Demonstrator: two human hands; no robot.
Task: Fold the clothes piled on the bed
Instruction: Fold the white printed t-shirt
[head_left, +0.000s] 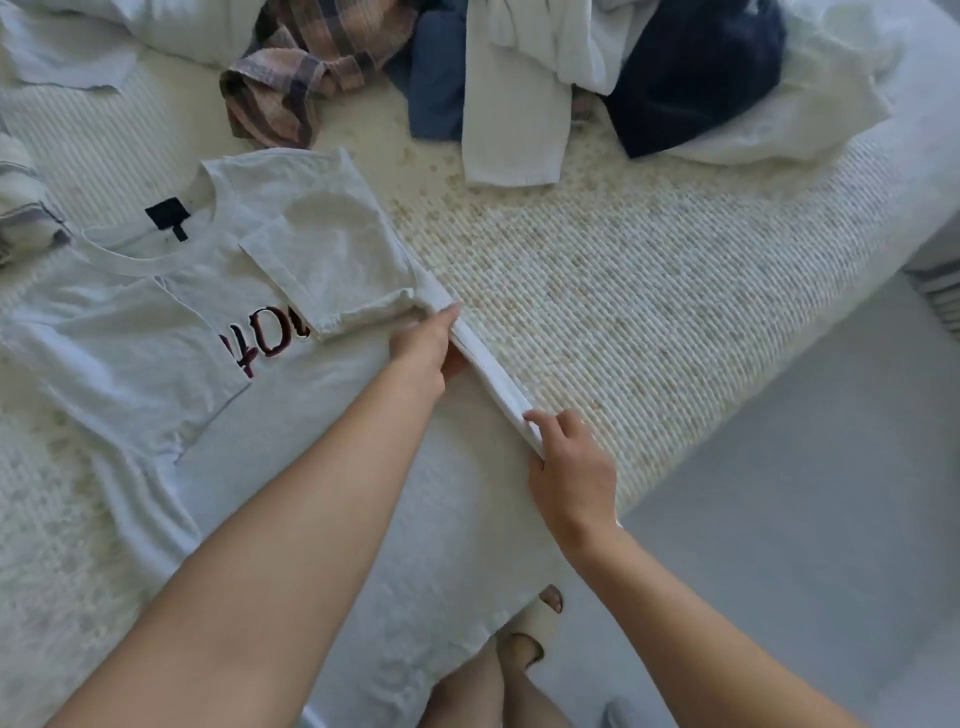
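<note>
A white T-shirt (156, 332) with dark red lettering lies flat on the bed, collar toward the far left. Its right sleeve is folded inward over the chest. My left hand (423, 345) holds the shirt's right side edge just below that sleeve, fingers stretched along the raised edge. My right hand (569, 462) pinches the same edge lower down, thumb and fingers closed on the fabric. The edge between both hands is lifted slightly off the bedspread. Further back lies the pile of unfolded clothes (519, 67).
The pile holds a plaid shirt (306, 67), a blue garment (434, 78), a white garment (519, 104) and a dark navy one (691, 78). A striped cloth (21, 202) lies at the left. The woven bedspread (649, 322) ends at the right, above grey floor (805, 519).
</note>
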